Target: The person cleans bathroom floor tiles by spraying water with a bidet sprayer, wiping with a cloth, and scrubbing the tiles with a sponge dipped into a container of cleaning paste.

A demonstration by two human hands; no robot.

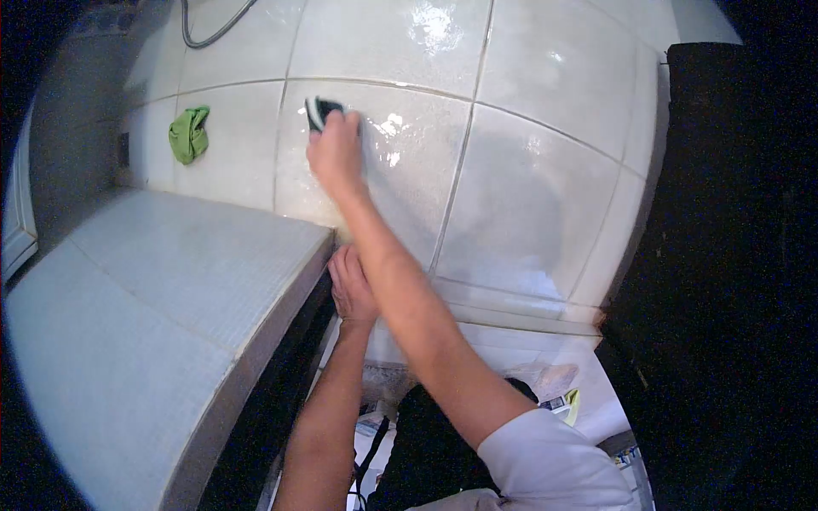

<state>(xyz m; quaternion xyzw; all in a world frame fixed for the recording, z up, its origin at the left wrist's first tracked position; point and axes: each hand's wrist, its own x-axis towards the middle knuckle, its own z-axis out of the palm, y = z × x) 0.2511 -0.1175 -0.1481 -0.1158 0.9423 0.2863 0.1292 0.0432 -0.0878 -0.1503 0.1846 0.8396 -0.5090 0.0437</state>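
Observation:
My right hand (336,153) is closed round a small dark scrubber with a white strip (322,111), held against the wet, off-white floor tiles (392,187). Motion and the fingers blur its exact kind. Beneath my right forearm, my left hand (351,285) leans by the corner of a raised tiled ledge (187,264), holding nothing visible, its fingers stretched out. Part of that hand is hidden by the right arm. To the left of the scrubber lies a crumpled green cloth (189,134) on the tiles.
A grey hose (213,38) curves along the floor at the top left. A low tiled rim (520,317) borders the near side, and a dark panel (716,213) stands at the right. Water glistens on several tiles.

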